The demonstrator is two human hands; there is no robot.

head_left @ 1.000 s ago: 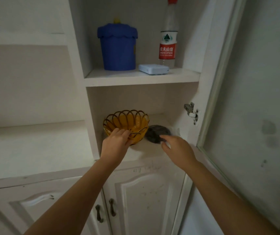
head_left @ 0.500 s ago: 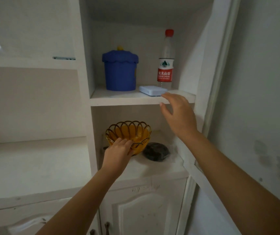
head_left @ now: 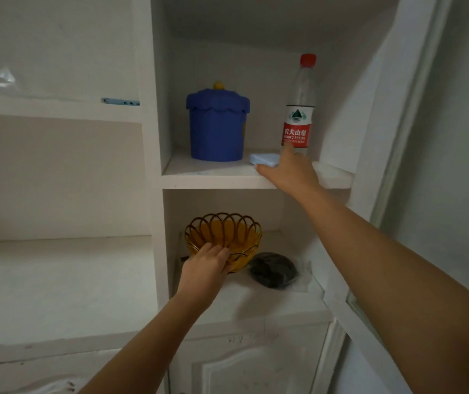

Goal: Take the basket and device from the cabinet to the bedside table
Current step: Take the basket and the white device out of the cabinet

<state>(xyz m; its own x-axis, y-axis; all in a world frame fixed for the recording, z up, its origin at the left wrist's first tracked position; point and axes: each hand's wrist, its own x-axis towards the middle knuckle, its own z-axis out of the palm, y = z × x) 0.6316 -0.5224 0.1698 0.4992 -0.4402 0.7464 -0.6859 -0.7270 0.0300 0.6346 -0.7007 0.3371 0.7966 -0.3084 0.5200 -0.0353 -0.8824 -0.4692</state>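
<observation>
An amber plastic basket [head_left: 224,234] with a looped rim stands on the lower shelf of the open white cabinet. My left hand [head_left: 206,265] grips its near rim, fingers curled over the edge. A small flat pale-blue device [head_left: 263,159] lies on the upper shelf [head_left: 213,177]. My right hand [head_left: 290,172] covers the device's right part, thumb at its front edge and fingers spread over it; whether the device is clasped cannot be told.
On the upper shelf stand a blue lidded container [head_left: 217,123] and a water bottle [head_left: 298,109] right behind the device. A dark bundle in clear plastic [head_left: 273,270] lies right of the basket. The cabinet door [head_left: 455,137] hangs open at right. A white counter [head_left: 57,280] extends left.
My right hand has risen from the dark bundle on the lower shelf to the device on the upper shelf. My left hand has stayed on the basket's rim. The view has tilted upward.
</observation>
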